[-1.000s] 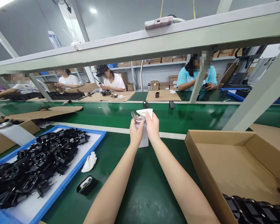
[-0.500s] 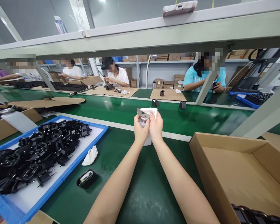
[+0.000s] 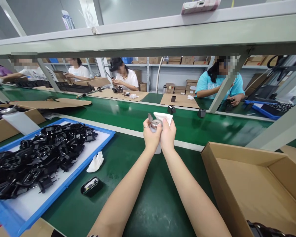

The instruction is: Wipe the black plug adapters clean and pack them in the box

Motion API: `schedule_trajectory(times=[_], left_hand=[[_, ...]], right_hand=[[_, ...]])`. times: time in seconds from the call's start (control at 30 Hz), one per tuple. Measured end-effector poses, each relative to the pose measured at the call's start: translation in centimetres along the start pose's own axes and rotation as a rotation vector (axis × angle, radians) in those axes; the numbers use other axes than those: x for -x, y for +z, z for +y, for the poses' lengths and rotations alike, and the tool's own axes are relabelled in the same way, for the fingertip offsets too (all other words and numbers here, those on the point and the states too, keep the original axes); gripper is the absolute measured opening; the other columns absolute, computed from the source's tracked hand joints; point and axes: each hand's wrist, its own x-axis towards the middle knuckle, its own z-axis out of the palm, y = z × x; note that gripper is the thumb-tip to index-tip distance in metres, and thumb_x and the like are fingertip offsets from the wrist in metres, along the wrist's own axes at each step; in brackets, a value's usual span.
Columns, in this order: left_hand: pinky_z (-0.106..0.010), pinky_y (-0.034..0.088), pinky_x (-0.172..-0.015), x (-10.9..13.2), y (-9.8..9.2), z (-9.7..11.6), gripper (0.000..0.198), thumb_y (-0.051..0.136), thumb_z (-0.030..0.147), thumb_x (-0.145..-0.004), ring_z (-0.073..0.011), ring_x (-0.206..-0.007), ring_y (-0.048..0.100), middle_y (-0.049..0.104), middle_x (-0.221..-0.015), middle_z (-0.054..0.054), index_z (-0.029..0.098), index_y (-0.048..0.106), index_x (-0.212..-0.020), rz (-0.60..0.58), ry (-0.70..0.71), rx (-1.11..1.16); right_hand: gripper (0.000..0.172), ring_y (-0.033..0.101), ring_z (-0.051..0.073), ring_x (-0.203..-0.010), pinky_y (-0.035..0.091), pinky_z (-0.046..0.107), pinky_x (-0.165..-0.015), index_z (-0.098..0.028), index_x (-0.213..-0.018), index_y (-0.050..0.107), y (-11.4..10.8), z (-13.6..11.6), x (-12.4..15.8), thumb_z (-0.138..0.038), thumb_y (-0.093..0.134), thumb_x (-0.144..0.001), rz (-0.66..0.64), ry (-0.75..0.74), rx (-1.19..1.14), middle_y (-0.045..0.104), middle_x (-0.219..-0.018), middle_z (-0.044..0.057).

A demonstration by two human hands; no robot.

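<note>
Above the green work surface, my left hand [image 3: 150, 139] is wrapped round a pump dispenser bottle [image 3: 158, 149] with a round metal top. Its hinged metal lid [image 3: 150, 117] stands raised. In the fingers of my right hand [image 3: 168, 137] is a folded white cloth [image 3: 164, 117], held beside the bottle's top. Both hands are close together, and the fingers hide most of the bottle. Nearer me lie a crumpled white cloth [image 3: 95, 162] and a black oval plug housing [image 3: 91, 186] with parts showing inside its open end.
At left a blue-rimmed tray [image 3: 108, 134] bears a heap of black plastic parts [image 3: 43, 151]. A cardboard box [image 3: 256, 184] stands at right. Another bottle [image 3: 19, 121] is at far left. Two black housings lie on the belt [image 3: 128, 113]. Co-workers sit opposite; a shelf beam [image 3: 148, 41] crosses above.
The view has shifted slightly, so my hands and the bottle appear a little further right. The white cloth spreads wider above my right fingers. Both hands keep their hold.
</note>
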Motion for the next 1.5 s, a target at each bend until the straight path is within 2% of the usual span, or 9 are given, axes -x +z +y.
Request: schedule_trajectory(times=[0.23, 0.5, 0.63, 0.77, 1.23, 1.37, 1.5], left_hand=[[-0.025, 0.039, -0.065, 0.1, 0.0, 0.2, 0.036, 0.055, 0.023, -0.061, -0.0130, -0.071, 0.052, 0.053, -0.084, -0.003, 0.018, 0.041, -0.094, -0.001, -0.030, -0.034], [-0.025, 0.039, -0.069, 0.1, 0.0, 0.0, 0.037, 0.054, 0.022, -0.061, -0.0144, -0.078, 0.052, 0.052, -0.089, -0.005, 0.017, 0.039, -0.095, -0.006, -0.025, 0.021], [-0.025, 0.039, -0.070, 0.2, -0.1, 0.1, 0.036, 0.055, 0.024, -0.062, -0.0150, -0.082, 0.052, 0.052, -0.091, -0.006, 0.017, 0.039, -0.094, -0.001, -0.001, 0.021], [-0.026, 0.039, -0.071, 0.2, -0.1, 0.1, 0.035, 0.054, 0.024, -0.063, -0.0150, -0.083, 0.052, 0.052, -0.092, -0.006, 0.017, 0.039, -0.094, -0.006, -0.004, 0.031], [-0.027, 0.039, -0.071, 0.3, -0.2, -0.1, 0.037, 0.052, 0.025, -0.064, -0.0157, -0.084, 0.050, 0.050, -0.095, -0.007, 0.017, 0.038, -0.098, -0.042, -0.022, 0.020], [-0.029, 0.039, -0.072, 0.2, -0.4, -0.1, 0.038, 0.051, 0.026, -0.065, -0.0170, -0.085, 0.050, 0.050, -0.095, -0.009, 0.016, 0.037, -0.099, -0.066, -0.036, 0.006], [-0.033, 0.035, -0.082, 0.3, -1.8, 0.0, 0.052, 0.052, 0.024, -0.062, -0.0207, -0.099, 0.042, 0.043, -0.107, -0.013, 0.012, 0.031, -0.108, -0.184, -0.034, -0.036]], right_hand=[[0.021, 0.054, 0.017, -0.075, 0.044, 0.028, -0.066, -0.016, -0.086, 0.047, 0.0, 0.2, 0.0, -0.031, 0.039, -0.073, 0.009, -0.005, 0.025, 0.056, -0.083, 0.004], [0.022, 0.054, 0.017, -0.073, 0.044, 0.027, -0.064, -0.016, -0.085, 0.048, 0.0, 0.0, 0.0, -0.030, 0.038, -0.072, -0.018, -0.005, 0.048, 0.056, -0.081, 0.004], [0.022, 0.053, 0.017, -0.075, 0.043, 0.028, -0.066, -0.017, -0.087, 0.049, -0.1, -0.2, 0.0, -0.029, 0.039, -0.071, -0.060, -0.032, 0.097, 0.055, -0.082, 0.003], [0.020, 0.052, 0.016, -0.071, 0.043, 0.026, -0.063, -0.017, -0.083, 0.049, -0.2, -0.6, 0.2, -0.027, 0.037, -0.071, -0.087, -0.068, 0.181, 0.055, -0.078, 0.002], [0.018, 0.051, 0.016, -0.065, 0.041, 0.025, -0.058, -0.017, -0.075, 0.050, -0.2, -0.8, 0.2, -0.029, 0.037, -0.069, -0.070, -0.103, 0.264, 0.055, -0.070, 0.000], [0.019, 0.051, 0.017, -0.064, 0.041, 0.026, -0.058, -0.018, -0.074, 0.051, -0.6, -0.8, 0.1, -0.030, 0.037, -0.070, -0.098, -0.164, 0.370, 0.056, -0.069, 0.000], [0.022, 0.053, 0.018, -0.072, 0.042, 0.029, -0.063, -0.019, -0.081, 0.053, -1.0, -0.3, -0.2, -0.028, 0.035, -0.072, -0.187, -0.332, 0.537, 0.058, -0.079, 0.003]])
